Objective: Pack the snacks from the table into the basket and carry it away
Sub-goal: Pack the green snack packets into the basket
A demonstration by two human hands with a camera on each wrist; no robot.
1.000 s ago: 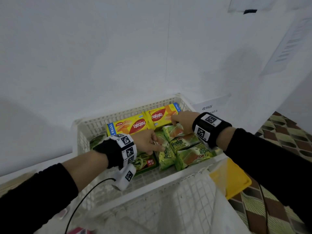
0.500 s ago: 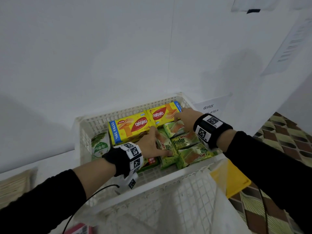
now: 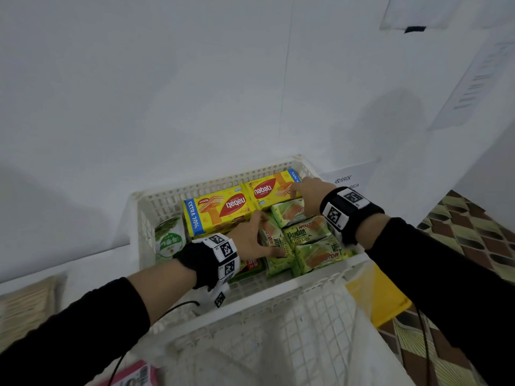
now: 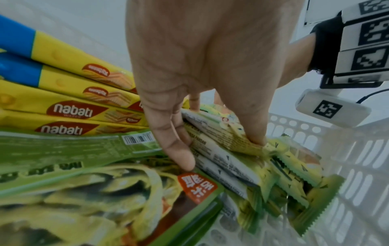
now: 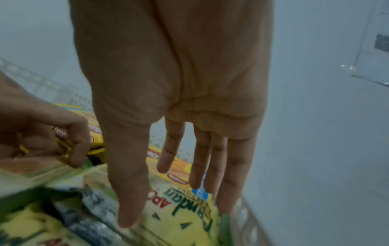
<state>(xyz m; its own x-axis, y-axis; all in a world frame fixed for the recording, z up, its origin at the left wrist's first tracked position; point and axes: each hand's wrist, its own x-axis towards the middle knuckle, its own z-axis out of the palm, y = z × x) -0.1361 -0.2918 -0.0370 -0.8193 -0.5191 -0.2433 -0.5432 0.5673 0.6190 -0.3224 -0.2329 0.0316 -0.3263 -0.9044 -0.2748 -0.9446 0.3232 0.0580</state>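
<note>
pink packet (image 3: pixel 133 376): cut off by frame bottom | left hand (image 3: pixel 248 238): fingertips hidden among packets

— What's different in the white plastic lattice basket (image 3: pixel 211 182)?

— The left hand (image 3: pixel 248 238) has slid away from the basket's left wall towards its middle. Its thumb and fingers now clasp the stack of green foil cake packets (image 3: pixel 303 235).

— Anything uncovered by that?

— Yes, the round green-lidded tub (image 3: pixel 170 238) against the basket's left wall, hidden under the wrist a second ago, now shows fully. So does the blue end band of the left yellow wafer box (image 3: pixel 220 210).

— And the right hand (image 3: pixel 309 192)?

— It has left the packets and reached towards the basket's far right corner, fingers straight over the right yellow wafer box (image 3: pixel 267 189).
</note>
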